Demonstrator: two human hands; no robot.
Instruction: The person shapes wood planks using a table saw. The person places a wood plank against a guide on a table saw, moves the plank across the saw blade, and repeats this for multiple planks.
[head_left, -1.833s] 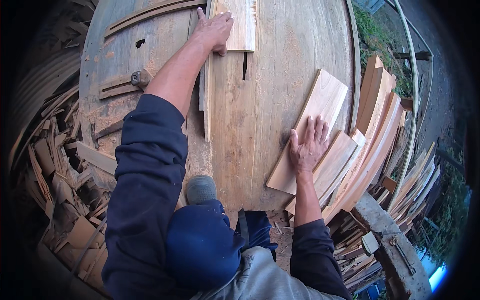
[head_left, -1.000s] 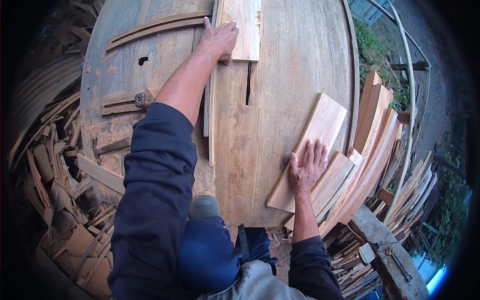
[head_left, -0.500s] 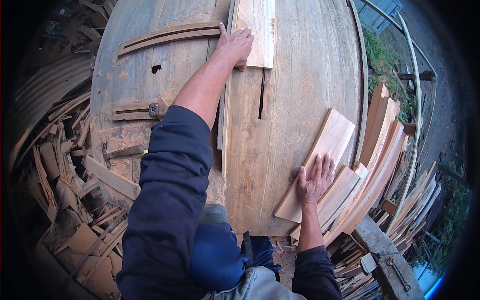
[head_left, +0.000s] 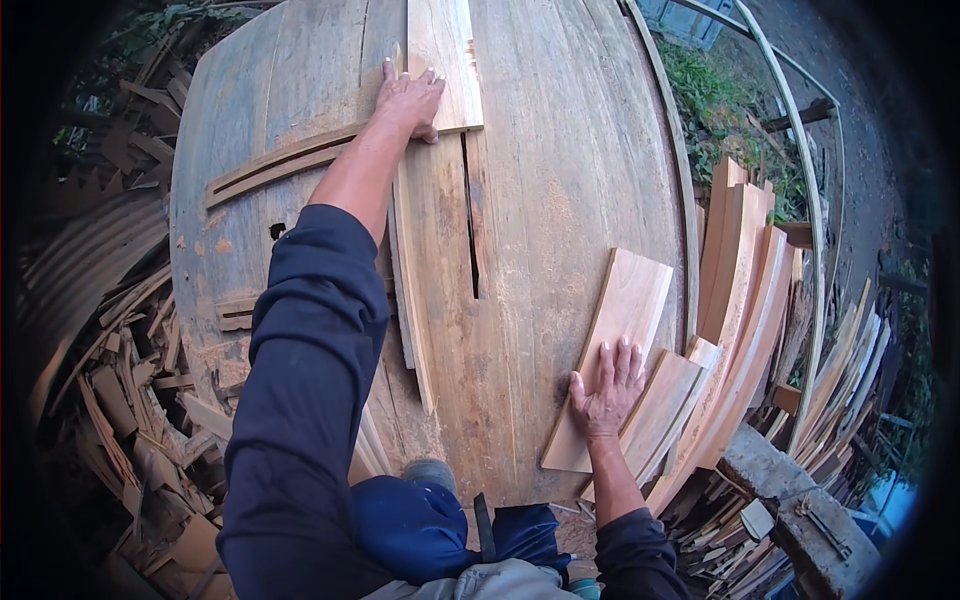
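My left hand (head_left: pixel 410 103) lies with fingers apart over the left edge of a pale wooden board (head_left: pixel 445 70) near its close end, at the far middle of the wooden table (head_left: pixel 540 220). The board's far end runs out of view. A narrow dark slot (head_left: pixel 471 230) in the tabletop continues from beneath the board towards me. At the near right, a second flat board (head_left: pixel 630 300) slants across the table, and my right hand (head_left: pixel 608 393) rests spread on it. Along the slot's left side runs a long wooden strip (head_left: pixel 410 300).
Cut boards (head_left: pixel 665 385) and long planks (head_left: pixel 735 270) are stacked at the table's right edge. A slotted wooden piece (head_left: pixel 270 170) lies left of my forearm. Scrap wood (head_left: pixel 130 400) piles up on the left. A concrete block (head_left: pixel 790 500) stands at the lower right.
My view has shifted, so the table appears lower and further left. With my left hand on it, the far board has slid away along the slot, uncovering more of it. My right hand stays on its board.
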